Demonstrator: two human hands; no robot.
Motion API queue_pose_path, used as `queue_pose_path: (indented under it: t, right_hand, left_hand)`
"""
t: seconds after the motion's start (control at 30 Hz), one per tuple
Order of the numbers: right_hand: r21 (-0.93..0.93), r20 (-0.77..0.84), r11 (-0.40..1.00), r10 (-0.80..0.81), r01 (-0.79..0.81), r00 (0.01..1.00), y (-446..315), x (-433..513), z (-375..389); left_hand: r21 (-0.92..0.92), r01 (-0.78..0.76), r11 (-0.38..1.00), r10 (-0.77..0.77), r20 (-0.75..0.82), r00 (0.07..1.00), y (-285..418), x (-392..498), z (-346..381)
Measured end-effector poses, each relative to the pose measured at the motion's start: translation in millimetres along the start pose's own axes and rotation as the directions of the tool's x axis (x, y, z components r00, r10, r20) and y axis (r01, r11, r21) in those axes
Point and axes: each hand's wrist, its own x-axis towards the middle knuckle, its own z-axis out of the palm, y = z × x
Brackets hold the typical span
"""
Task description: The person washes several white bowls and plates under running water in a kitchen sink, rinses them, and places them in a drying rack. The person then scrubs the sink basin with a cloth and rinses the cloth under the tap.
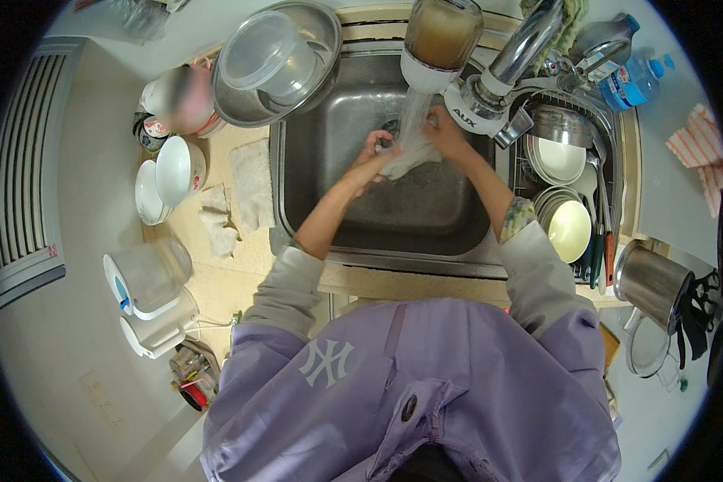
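A wet white cloth (pixel 414 161) hangs bunched between my two hands over the steel sink basin (pixel 410 223). My left hand (pixel 373 161) grips its left side, with the fingers partly curled. On the cloth's upper right, my right hand (pixel 447 134) pinches the fabric; the cloth and water hide some of its fingertips. Running water (pixel 416 111) falls onto the cloth from a faucet-mounted water filter (pixel 431 78) with a brownish clear housing. The drain (pixel 390 128) shows partly behind my left fingers.
A steel basin (pixel 226 99) holding a clear plastic tub (pixel 265 54) overhangs the sink's upper left corner. Rags (pixel 252 181) lie on the left counter near white bowls (pixel 181 172). At right, a dish rack (pixel 518 175) holds bowls and utensils. The chrome faucet (pixel 527 42) reaches over the sink.
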Motion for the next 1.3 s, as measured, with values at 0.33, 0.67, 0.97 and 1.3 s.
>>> queue_pose_path:
  t: [0.33, 0.67, 0.97, 1.3]
  right_hand:
    - [-0.248, 0.410, 0.968, 0.143, -0.041, 0.901, -2.4, -4.1, -28.1]
    - [-0.250, 0.022, 0.848, -0.477, 0.467, 0.878, -54.8, -52.8, 78.0]
    - [-0.800, 0.140, 0.506, -0.366, 0.323, 0.920, -38.2, -26.6, 43.6]
    - [-0.745, 0.083, 0.627, -0.252, 0.228, 0.964, 6.7, -27.5, 12.0]
  left_hand:
    - [0.098, 0.080, 0.992, -0.078, -0.027, 0.997, -8.1, -2.9, -37.4]
    - [-0.827, 0.045, 0.561, 0.256, 0.224, 0.940, -78.8, 48.3, 17.6]
    - [-0.768, 0.426, 0.478, 0.255, 0.585, 0.770, -76.6, 57.4, 0.7]
    - [-0.642, 0.002, 0.766, -0.112, -0.131, 0.985, -29.4, 18.1, 5.2]
